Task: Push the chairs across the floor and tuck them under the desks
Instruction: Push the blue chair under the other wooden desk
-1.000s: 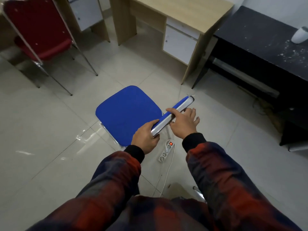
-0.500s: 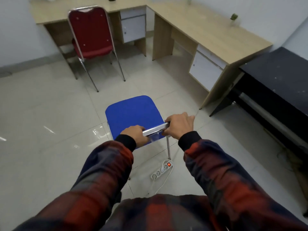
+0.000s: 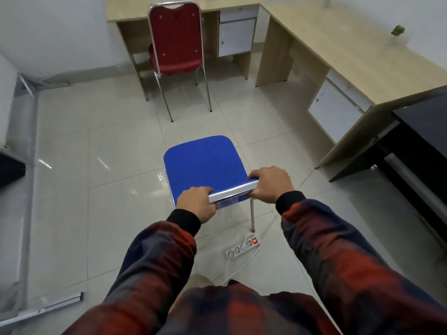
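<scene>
**Both hands on the blue chair, out on the tiled floor**

The left hand [image 3: 195,206] gripped the left end of the chrome top rail [image 3: 232,195] of the blue chair [image 3: 204,166], fingers curled over it. The right hand [image 3: 270,184] gripped the right end of the same rail, fingers wrapped over the top edge. Both arms wore red and dark plaid sleeves [image 3: 338,257] with black cuffs.

The blue chair stood on the pale tiled floor [image 3: 96,213], its seat pointing away from the person, well apart from the desks. 1 chrome leg [image 3: 252,217] showed below the right hand, just beside a white power strip [image 3: 243,246] with a lit red switch.

Farther ahead, the red chair [image 3: 176,42] stood partly under the light wooden desk [image 3: 350,54], an L-shaped top with 2 white drawer units. A black desk [image 3: 425,122] stood at the right edge.
</scene>
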A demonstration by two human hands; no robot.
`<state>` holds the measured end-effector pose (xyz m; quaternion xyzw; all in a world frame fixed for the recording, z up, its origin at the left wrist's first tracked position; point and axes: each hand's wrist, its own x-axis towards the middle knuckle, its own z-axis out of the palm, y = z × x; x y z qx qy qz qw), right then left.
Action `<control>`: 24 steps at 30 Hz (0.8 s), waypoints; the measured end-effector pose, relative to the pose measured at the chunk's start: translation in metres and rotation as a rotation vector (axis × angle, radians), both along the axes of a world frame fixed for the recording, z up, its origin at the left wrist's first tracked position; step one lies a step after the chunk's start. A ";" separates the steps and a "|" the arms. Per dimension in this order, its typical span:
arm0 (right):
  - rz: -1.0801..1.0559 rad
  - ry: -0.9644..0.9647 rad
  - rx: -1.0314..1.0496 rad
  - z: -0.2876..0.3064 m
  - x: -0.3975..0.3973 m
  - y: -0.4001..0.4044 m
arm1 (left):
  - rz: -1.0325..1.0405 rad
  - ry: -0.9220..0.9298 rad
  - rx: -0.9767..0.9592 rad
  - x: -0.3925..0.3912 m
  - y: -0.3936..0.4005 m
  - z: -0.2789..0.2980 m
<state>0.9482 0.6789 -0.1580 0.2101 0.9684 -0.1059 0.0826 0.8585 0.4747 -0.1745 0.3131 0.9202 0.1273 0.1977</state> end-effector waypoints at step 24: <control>0.143 -0.177 0.063 -0.007 -0.132 -0.122 | -0.005 0.018 0.096 -0.167 -0.115 0.008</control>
